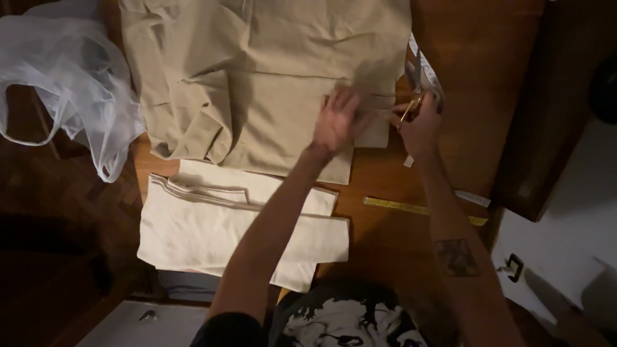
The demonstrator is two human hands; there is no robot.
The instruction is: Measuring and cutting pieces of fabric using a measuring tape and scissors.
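A wooden table point(392, 244) carries it all, its brown top glowing under dim light; a big beige cloth point(257, 83) spreads rumpled across the far half, reaching the far edge; nearer, folded cream fabric point(205, 231) lies stacked at the left, just beside the beige piece; a yellow measuring tape point(411, 207) runs along the bare wood at right, apart from both cloths.
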